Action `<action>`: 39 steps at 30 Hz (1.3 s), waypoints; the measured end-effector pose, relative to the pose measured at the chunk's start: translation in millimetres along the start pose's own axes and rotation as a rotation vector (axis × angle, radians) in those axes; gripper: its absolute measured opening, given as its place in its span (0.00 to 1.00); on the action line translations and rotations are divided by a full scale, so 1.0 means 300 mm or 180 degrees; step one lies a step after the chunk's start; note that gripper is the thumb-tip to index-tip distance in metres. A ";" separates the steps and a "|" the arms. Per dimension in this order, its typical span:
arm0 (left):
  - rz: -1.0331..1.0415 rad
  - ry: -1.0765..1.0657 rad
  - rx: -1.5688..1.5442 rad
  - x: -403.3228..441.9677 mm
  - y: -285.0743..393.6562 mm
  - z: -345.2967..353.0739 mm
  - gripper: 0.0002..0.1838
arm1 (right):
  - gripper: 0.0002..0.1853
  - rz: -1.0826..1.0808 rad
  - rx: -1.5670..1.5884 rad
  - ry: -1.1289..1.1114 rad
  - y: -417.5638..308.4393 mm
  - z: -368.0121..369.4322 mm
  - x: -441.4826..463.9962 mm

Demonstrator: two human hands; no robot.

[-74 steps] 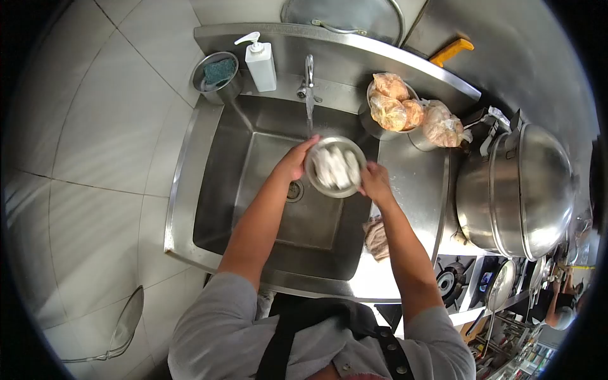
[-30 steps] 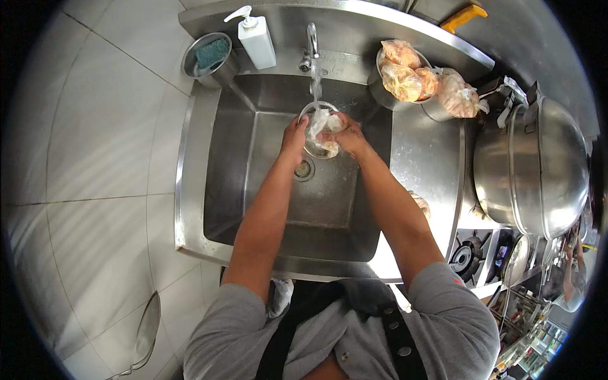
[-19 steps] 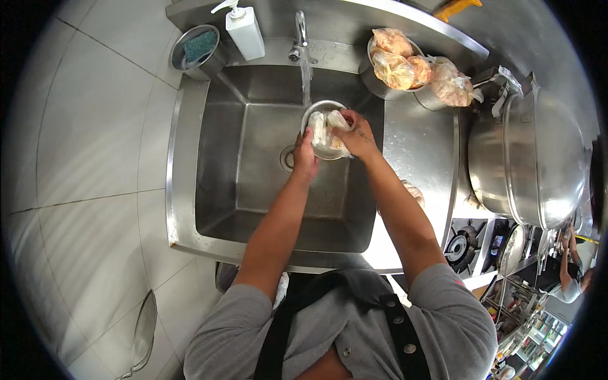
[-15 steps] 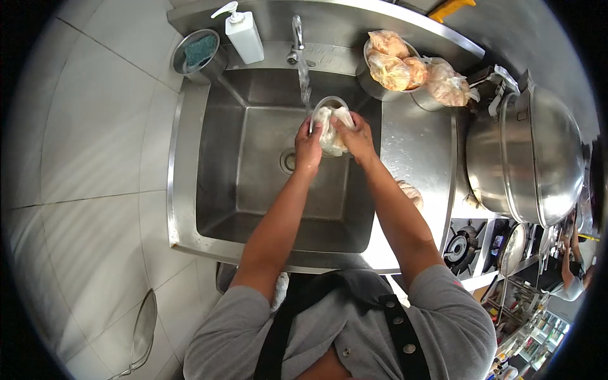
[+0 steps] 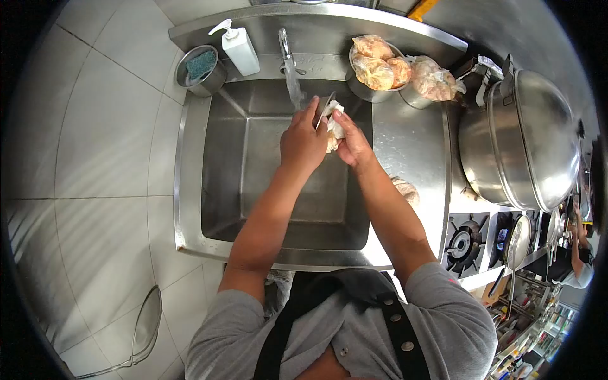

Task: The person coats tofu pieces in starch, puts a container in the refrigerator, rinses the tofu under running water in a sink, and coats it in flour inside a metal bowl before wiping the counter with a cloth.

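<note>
The rectangular steel sink [image 5: 247, 152] gave me room near and left; at its far right, the half-curled left hand [image 5: 303, 144] held a tilted metal bowl [image 5: 325, 106], the loosely cupped right hand [image 5: 354, 142] a white lumpy bundle [image 5: 334, 130]. Steel counter [image 5: 411, 152] lay right, the running chrome tap [image 5: 285, 43] beyond.

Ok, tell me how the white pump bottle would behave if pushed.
The white pump bottle would probably tip if pushed near the top, being tall and narrow. Its flat-looking sides suggest it wouldn't roll easily. It may turn slippery if splashed, standing at the back of the sink near the running faucet.
</note>
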State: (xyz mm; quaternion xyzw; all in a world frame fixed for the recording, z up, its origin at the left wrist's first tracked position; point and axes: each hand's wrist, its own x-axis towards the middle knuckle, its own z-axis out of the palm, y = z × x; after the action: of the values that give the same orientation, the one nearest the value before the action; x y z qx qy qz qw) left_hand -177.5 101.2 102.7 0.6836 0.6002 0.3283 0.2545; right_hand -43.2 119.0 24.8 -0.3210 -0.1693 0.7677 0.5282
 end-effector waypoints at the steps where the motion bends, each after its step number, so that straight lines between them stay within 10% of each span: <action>1: -0.0006 0.0118 -0.0159 -0.021 -0.002 -0.006 0.25 | 0.21 0.0006 -0.0019 -0.0041 -0.008 0.008 -0.012; 6: -0.0417 0.0633 -0.1370 -0.152 -0.135 0.005 0.25 | 0.24 0.0275 -0.1025 0.0185 0.011 0.116 -0.071; 11: -0.2077 0.0544 -0.4522 -0.343 -0.446 0.036 0.23 | 0.39 -0.0634 -0.5454 -0.0590 0.157 0.194 -0.131; 19: -0.2486 0.0874 -0.5203 -0.499 -0.588 -0.061 0.24 | 0.12 -0.2371 -0.4659 0.0329 -0.085 0.124 0.412; 25: -0.2115 0.1084 -0.5268 -0.549 -0.651 -0.103 0.24 | 0.14 -0.0466 -0.5489 -0.0499 -0.094 0.144 0.556; 30: -0.2377 0.1084 -0.5208 -0.504 -0.592 -0.100 0.25 | 0.27 0.0559 -0.1897 -0.0579 0.031 0.024 0.664; 39: -0.2244 0.0560 -0.5167 -0.408 -0.511 0.096 0.24 | 0.43 0.1461 -0.1430 -0.0657 0.226 -0.105 -0.157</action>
State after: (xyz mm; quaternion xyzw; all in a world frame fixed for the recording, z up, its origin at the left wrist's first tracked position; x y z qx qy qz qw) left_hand -263.7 4.7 -47.4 0.0403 0.3754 0.6065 0.6998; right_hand -58.6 47.2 -24.2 -0.3797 -0.3101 0.8386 0.2376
